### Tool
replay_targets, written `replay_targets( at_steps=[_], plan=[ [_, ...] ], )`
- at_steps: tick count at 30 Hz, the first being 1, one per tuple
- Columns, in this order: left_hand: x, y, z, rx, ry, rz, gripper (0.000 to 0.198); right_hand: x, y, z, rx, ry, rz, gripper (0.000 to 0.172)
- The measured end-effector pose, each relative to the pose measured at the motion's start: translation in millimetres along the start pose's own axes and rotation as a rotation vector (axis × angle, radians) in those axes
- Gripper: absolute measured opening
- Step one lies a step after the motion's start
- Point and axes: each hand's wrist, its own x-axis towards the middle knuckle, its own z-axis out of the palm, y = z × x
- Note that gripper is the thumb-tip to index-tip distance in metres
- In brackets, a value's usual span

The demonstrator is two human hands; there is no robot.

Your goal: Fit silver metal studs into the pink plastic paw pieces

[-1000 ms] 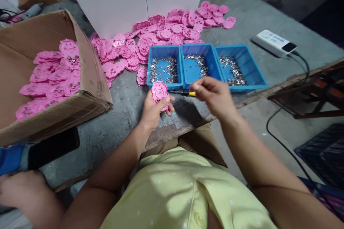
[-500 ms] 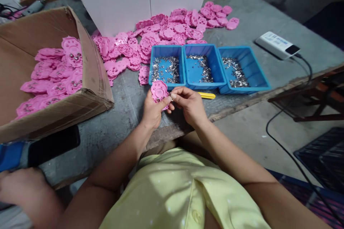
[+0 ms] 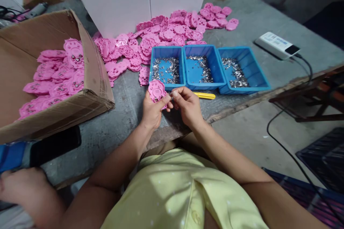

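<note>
At the far left of the frame a cardboard box (image 3: 53,78) is lying open on the grey table (image 3: 126,103), holding a heap of pink plastic shells, and another person's hand (image 3: 24,193) is resting at the lower left corner. More pink shells (image 3: 166,35) are spreading across the upper middle.

At the centre, the left hand (image 3: 152,111) is closing its fingers around a pink paw-shaped shell (image 3: 157,90), holding it just in front of the leftmost blue tray (image 3: 166,66). The shell is standing tilted, face toward the camera, its long axis running roughly up the frame and its lobed end pointing toward the trays. The right hand (image 3: 188,107) is pinching thumb and forefinger together at the shell's right edge; whether a small metal piece is sitting between them is too small to tell.

This looks like the fitting step: seating a small part into the shell. The next move probably calls for a steady press and then the tool.

Further right, a yellow-handled screwdriver (image 3: 205,95) is lying on the table, beside the three trays of silvery bits.
</note>
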Motion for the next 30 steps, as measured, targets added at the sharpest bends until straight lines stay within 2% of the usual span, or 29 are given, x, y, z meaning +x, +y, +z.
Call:
replay_targets(
  at_steps=[4,11,14,17,19,24,30],
  plan=[
    [0.4,-0.8,-0.1,-0.013,0.052,0.041,0.057,-0.6,-2.1,-0.1,-0.002,-0.021,-0.014,0.037],
    [-1.1,0.0,-0.7,0.0,0.02,0.02,0.053,0.4,-3.9,0.0,-0.038,0.019,-0.056,0.034],
    [-1.9,0.6,-0.6,0.004,0.01,-0.003,0.053,0.3,-1.5,-2.8,-0.145,0.079,-0.068,0.031],
    [-1.9,-0.6,-1.2,-0.007,-0.008,-0.033,0.054,1.0,-0.8,-6.8,-0.301,0.165,-0.172,0.025],
    [-1.5,-2.1,-1.9,-0.022,-0.016,-0.051,0.057,1.6,-2.8,-9.0,-0.37,0.175,-0.221,0.022],
    [-0.6,-5.9,-1.5,-0.022,-0.056,-0.081,0.07,3.1,-11.0,-11.3,-0.448,0.071,-0.119,0.021],
    [-1.5,-6.4,1.5,-0.021,-0.075,-0.015,0.07,5.4,-13.8,-13.4,-0.509,-0.059,-0.032,0.022]
  ],
)
